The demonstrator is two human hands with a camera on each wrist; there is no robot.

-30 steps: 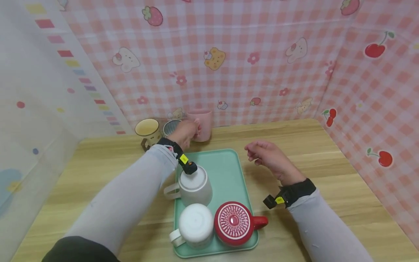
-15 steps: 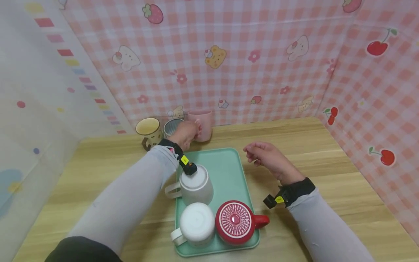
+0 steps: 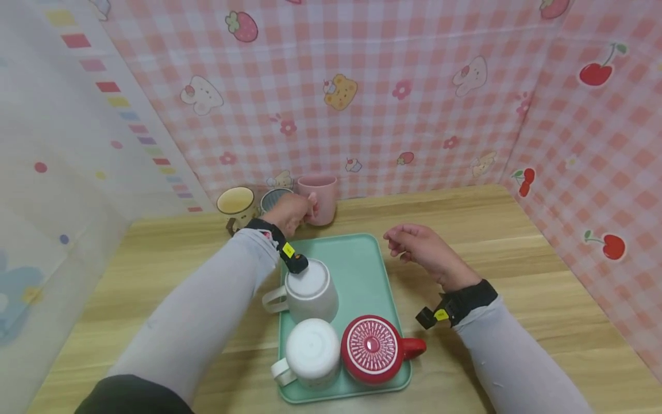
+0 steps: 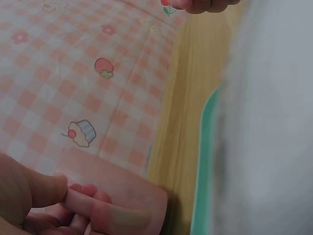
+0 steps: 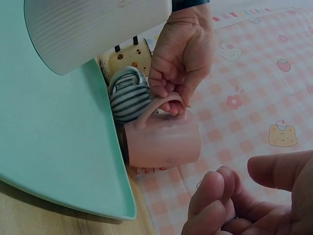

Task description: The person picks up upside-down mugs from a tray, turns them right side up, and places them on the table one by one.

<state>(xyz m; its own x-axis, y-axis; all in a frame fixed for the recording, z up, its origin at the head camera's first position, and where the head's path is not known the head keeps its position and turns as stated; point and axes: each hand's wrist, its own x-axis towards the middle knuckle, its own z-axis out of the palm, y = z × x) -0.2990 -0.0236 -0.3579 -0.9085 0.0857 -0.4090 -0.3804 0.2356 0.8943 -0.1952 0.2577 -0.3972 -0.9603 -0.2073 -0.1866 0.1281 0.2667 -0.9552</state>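
Observation:
At the back of the table stands a pink mug (image 3: pixel 324 202), upright near the checked cloth. My left hand (image 3: pixel 291 211) grips its handle, fingers curled through the loop and thumb on top, as the right wrist view shows. Just left of the pink mug is a striped mug (image 5: pixel 131 98), partly covered by that hand in the head view. My right hand (image 3: pixel 421 247) hovers beyond the tray's right edge, its fingers loosely bent and holding nothing. Left of the striped mug, a yellow mug (image 3: pixel 235 201) with a brown handle stands upright.
A green tray (image 3: pixel 357 259) lies in the middle of the table. On it, upside down, are a grey-white mug (image 3: pixel 312 293), a white mug (image 3: pixel 312 348) and a red mug (image 3: pixel 372 349). Checked cloth (image 3: pixel 393 126) borders the back and right.
Hardly anything differs: the view shifts slightly. My left hand stays on the pink mug's handle, and my right hand keeps its place beside the tray.

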